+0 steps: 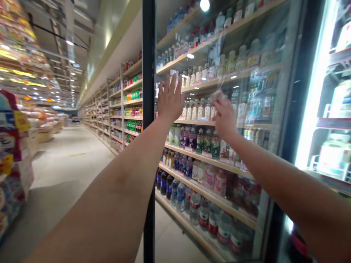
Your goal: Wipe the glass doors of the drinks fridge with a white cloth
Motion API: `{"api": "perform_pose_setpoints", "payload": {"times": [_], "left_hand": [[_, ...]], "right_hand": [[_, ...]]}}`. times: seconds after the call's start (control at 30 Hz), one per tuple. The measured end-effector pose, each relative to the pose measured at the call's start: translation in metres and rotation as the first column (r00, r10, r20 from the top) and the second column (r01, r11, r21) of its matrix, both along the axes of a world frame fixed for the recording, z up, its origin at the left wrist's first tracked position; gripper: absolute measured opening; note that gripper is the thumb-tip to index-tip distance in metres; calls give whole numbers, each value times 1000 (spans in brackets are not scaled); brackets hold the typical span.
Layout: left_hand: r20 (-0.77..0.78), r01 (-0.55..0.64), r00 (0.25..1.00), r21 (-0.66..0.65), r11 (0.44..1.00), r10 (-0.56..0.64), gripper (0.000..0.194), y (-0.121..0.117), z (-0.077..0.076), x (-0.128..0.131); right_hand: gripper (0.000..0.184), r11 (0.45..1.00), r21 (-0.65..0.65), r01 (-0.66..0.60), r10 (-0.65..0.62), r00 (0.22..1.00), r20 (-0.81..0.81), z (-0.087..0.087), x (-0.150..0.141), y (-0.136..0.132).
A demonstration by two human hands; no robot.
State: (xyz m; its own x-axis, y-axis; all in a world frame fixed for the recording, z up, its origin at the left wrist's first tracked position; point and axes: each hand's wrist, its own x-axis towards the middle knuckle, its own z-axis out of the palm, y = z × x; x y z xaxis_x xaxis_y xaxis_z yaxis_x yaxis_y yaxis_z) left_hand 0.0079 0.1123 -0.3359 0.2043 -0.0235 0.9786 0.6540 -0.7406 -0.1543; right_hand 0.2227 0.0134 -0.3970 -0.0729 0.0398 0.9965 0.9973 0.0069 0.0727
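Observation:
My left hand is raised with its fingers spread, at the glass door near its dark left frame. It holds nothing, and its palm faces the pane. Farther right, my right hand is closed on a small whitish wiping cloth, bunched at the fingertips against or very near the glass. The cloth is slightly blurred, so its exact material is unclear. The door stands swung out, and rows of bottles show through it.
Beyond the pane, shelves hold several rows of drink bottles. A lit refrigerated cabinet with stocked racks is at the right. Leftward, an aisle floor runs back between shelving and a stack of packaged goods.

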Motion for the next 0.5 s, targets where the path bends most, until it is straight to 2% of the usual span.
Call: {"api": "perform_pose_setpoints", "payload": {"times": [0.1, 0.17, 0.23, 0.27, 0.3, 0.33, 0.37, 0.43, 0.5], "left_hand": [[-60, -6, 998, 14, 1000, 6, 57, -4, -25, -9], [-93, -8, 996, 18, 1000, 10, 56, -6, -47, -17], [-113, -8, 993, 18, 1000, 10, 55, -6, -65, -24], [-119, -6, 993, 16, 1000, 8, 55, -5, -72, -27], [-121, -3, 993, 12, 1000, 5, 55, -5, -77, -28], [-121, 2, 993, 7, 1000, -1, 55, -4, -79, -29], [-118, 6, 993, 4, 1000, -6, 56, -3, -81, -29], [-108, 6, 994, 6, 1000, -5, 58, -2, -81, -28], [-100, -8, 995, 24, 1000, 11, 59, 0, -80, -26]], "right_hand": [[64, 977, -204, -63, 101, 978, 182, -40, -34, 6], [62, 954, -286, -89, 164, 954, 251, -51, -27, 1], [59, 963, -254, -95, 149, 968, 202, -46, 5, -12], [58, 978, -197, -76, 100, 988, 115, -39, 26, -21], [56, 996, -79, -29, 25, 998, -50, -32, 50, -31], [56, 998, 23, 55, -48, 970, -239, -26, 74, -42], [58, 989, 92, 116, -76, 932, -356, -20, 95, -52], [59, 971, 151, 188, -95, 873, -479, -10, 128, -69], [58, 955, 187, 230, -104, 852, -514, 2, 143, -75]]}}
